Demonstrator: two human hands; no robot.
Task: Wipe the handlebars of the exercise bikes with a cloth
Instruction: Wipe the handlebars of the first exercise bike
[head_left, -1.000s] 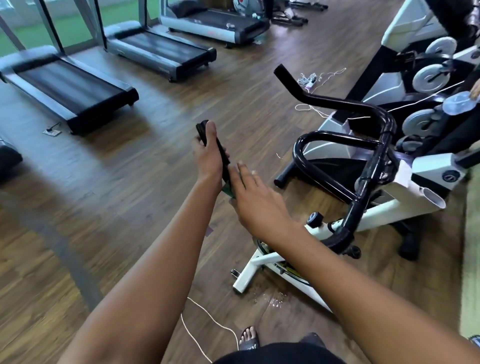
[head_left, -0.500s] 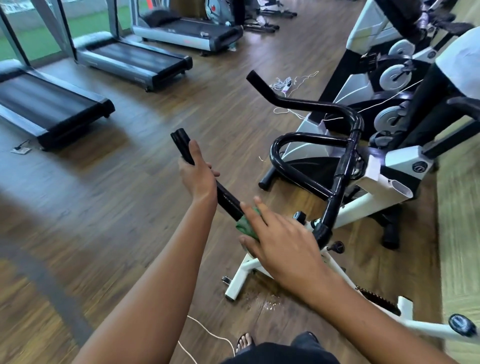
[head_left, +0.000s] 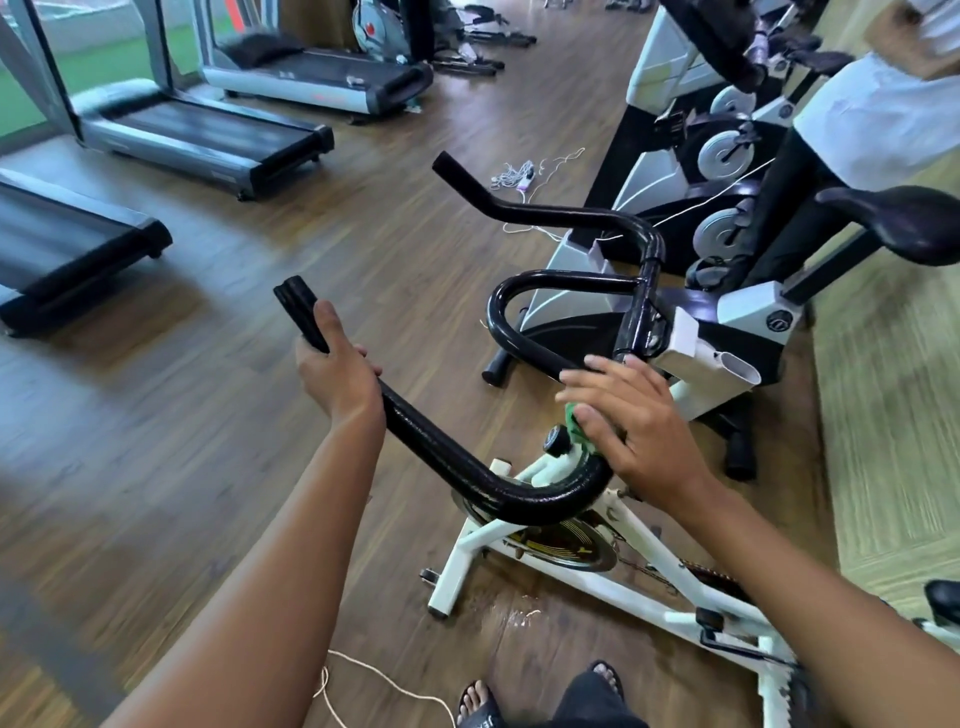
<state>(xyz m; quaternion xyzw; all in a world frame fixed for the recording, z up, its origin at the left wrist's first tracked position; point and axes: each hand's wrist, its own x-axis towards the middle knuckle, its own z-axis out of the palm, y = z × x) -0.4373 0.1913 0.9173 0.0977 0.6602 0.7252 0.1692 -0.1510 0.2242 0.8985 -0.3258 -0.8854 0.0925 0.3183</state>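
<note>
A white exercise bike (head_left: 566, 551) stands in front of me with black handlebars (head_left: 457, 462) that curve from a near left grip round to a far grip. My left hand (head_left: 335, 371) is closed around the near left grip, close to its end. My right hand (head_left: 631, 421) presses a green cloth (head_left: 579, 421) onto the bar near the bend by the stem; only a small edge of the cloth shows under the fingers. The far bar and inner loop (head_left: 545, 283) are bare.
Treadmills (head_left: 208, 135) line the left and back of the wooden floor. More exercise machines (head_left: 727, 145) and a black saddle (head_left: 904, 223) stand at the right. A person in a white top (head_left: 872, 119) is at top right. Cords (head_left: 374, 675) lie on the floor near my sandalled feet.
My right hand has slid the cloth along the bar from the left grip toward the stem. The left hand stays on the grip. The view has moved closer to the bike.
</note>
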